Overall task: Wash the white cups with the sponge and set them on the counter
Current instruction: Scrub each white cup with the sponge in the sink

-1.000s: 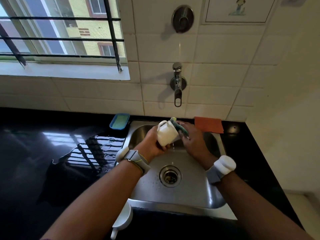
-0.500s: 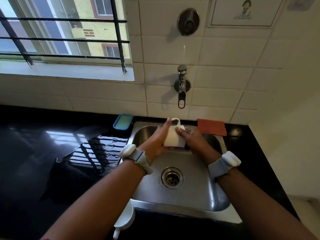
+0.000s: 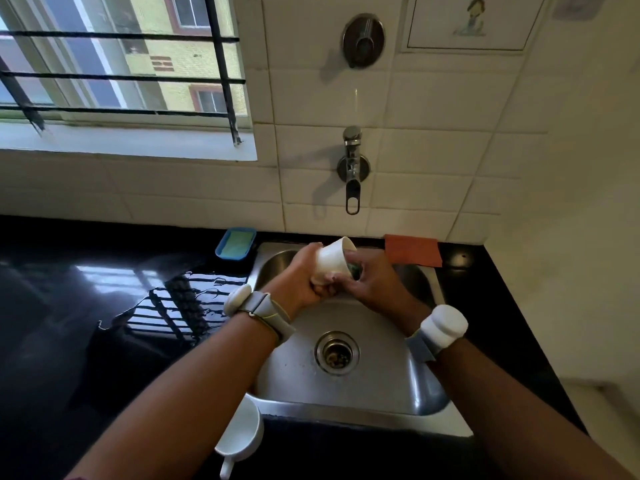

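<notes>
Two hands over the steel sink (image 3: pixel 398 393): left hand (image 3: pixel 306 278) wrapped around a white cup (image 3: pixel 332 259), right hand (image 3: pixel 372 284) closed on a green sponge (image 3: pixel 354 269) at its mouth. Second cup (image 3: pixel 242 434) on the black counter (image 3: pixel 69 341), at its front edge. White tiles (image 3: pixel 433 109) behind, barred window (image 3: pixel 121 64) left.

Cream tiled wall (image 3: pixel 433 109) behind a steel sink (image 3: pixel 363 386) set in a glossy black counter (image 3: pixel 69 323). Barred window (image 3: pixel 114 60) upper left, daylight reflecting on the wet countertop. Wall tap (image 3: pixel 352 171), round knob (image 3: pixel 363 39) above, framed drawing (image 3: pixel 474 20) top right.
</notes>
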### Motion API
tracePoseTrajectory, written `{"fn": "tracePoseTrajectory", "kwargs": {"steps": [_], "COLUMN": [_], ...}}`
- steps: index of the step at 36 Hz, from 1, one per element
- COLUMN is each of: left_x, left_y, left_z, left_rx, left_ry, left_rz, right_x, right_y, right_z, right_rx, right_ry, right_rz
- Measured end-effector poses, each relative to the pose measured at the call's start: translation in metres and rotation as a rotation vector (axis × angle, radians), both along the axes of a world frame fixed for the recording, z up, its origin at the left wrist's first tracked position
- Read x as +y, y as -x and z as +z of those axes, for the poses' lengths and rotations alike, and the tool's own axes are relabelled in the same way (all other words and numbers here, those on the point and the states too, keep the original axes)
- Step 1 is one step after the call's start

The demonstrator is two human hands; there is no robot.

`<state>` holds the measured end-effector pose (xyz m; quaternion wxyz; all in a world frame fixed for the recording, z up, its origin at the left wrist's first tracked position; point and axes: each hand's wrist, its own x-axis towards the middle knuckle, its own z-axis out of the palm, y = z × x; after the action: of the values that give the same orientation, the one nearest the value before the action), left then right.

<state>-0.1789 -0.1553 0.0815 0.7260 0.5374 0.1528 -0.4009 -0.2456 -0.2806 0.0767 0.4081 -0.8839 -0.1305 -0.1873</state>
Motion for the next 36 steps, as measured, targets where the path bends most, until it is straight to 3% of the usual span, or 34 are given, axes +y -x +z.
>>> {"fn": "tracePoseTrajectory", "kwargs": {"steps": [10, 14, 20, 30, 34, 36], "left_x": [-0.006, -0.01, -0.015, -0.004, -0.01, -0.011], "left_y": [0.003, 0.007, 0.011, 0.005, 0.006, 0.004], "left_z": [0.002, 0.002, 0.004, 0.005, 0.004, 0.003], "left_rx": [0.069, 0.075, 0.054, 0.088, 0.105, 0.101], "left_ry": [0.208, 0.226, 0.244, 0.391, 0.467, 0.438], "left_rz": [0.227, 0.259, 0.214, 0.208, 0.239, 0.27], "right_x": [0.017, 0.021, 0.022, 0.004, 0.012, 0.021], "right_y": [0.018, 0.022, 0.019, 0.015, 0.014, 0.018], "right_z": [-0.017, -0.019, -0.018, -0.023, -0.013, -0.017], "right_rx": [-0.29, -0.314, -0.38, -0.337, -0.264, -0.246], "right_ry": [0.112, 0.197, 0.529, 0.51, 0.208, 0.165], "right_rz": [-0.385, -0.347, -0.194, -0.02, -0.176, -0.182]}}
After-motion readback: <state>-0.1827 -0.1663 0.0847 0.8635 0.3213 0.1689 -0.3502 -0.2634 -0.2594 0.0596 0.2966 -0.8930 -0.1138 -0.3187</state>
